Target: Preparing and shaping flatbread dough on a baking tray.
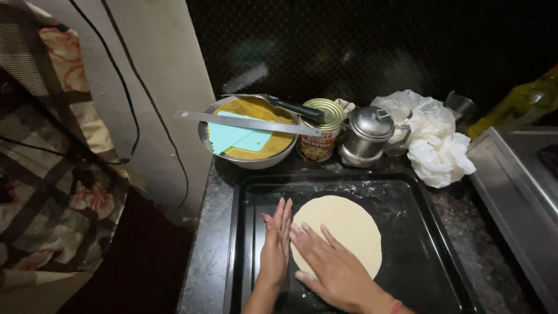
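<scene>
A flat round disc of pale dough (343,227) lies on a black baking tray (430,250) dusted with flour. My left hand (276,244) stands on edge, fingers straight, pressed against the disc's left rim. My right hand (331,264) lies flat, fingers spread, on the disc's lower left part. Neither hand grips anything.
Behind the tray stand a steel bowl (250,160) holding a yellow plate, turquoise scrapers, a long metal ruler and a knife, a tin can (319,131), a small steel pot (366,136) and crumpled white plastic bags (436,151). A steel surface (523,192) lies at right, a patterned cloth (52,174) at left.
</scene>
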